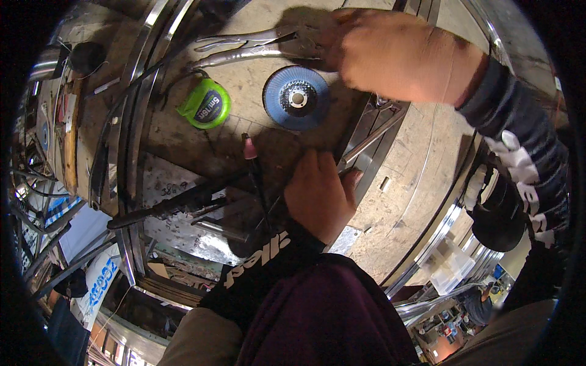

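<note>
In the head view, the right hand [400, 55] reaches across the worn workbench [415, 165] and closes its fingers on the jaw end of the locking pliers [250, 47], whose handles trail off to the left, above the green tape measure [206, 105] and the blue flap disc [297, 97]. The left hand [320, 194] lies lower, knuckles up, fingers curled against a shiny metal strip [369, 139] just below the disc; whether it actually grips the strip cannot be told. A pink-tipped welding torch [251, 160] lies just left of that hand.
</note>
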Available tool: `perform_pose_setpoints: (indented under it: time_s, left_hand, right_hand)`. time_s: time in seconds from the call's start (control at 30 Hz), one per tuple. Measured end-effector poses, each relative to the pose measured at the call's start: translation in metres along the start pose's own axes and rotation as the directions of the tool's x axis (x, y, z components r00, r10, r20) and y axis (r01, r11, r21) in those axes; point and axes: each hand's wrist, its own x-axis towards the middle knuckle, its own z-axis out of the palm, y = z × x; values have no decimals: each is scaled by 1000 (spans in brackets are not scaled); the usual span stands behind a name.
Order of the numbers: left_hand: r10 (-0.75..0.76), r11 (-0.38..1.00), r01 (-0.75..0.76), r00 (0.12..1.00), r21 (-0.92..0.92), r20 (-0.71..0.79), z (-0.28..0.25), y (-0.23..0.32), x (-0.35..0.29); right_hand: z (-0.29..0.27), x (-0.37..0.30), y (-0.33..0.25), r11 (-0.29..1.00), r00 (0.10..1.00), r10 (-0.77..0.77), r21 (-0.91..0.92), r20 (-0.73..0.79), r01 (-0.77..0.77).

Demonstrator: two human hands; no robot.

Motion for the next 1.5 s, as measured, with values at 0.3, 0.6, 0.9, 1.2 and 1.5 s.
perform_pose_setpoints:
  time_s: [0.3,0.6,0.9,1.2,1.5]
  left_hand:
    - [-47,999,47,999,-17,25,-3,-1,1]
    - [-67,997,66,996,34,51,-2,0,1]
    - [-29,999,30,998,-16,56,-1,-1,0]
    - [-37,999,40,997,-32,73,-4,-1,0]
    - [-60,998,61,997,-17,42,-3,0,1]
  right_hand:
    - [84,-36,67,466,966,258,878,-13,-113]
    - [-23,-22,43,908,961,-178,343,-209,243]
    - [-5,-1,-20,984,923,-170,-12,-346,177]
    - [-13,-2,-35,985,911,-107,82,-398,152]
    - [83,-17,60,465,981,131,883,-145,69]
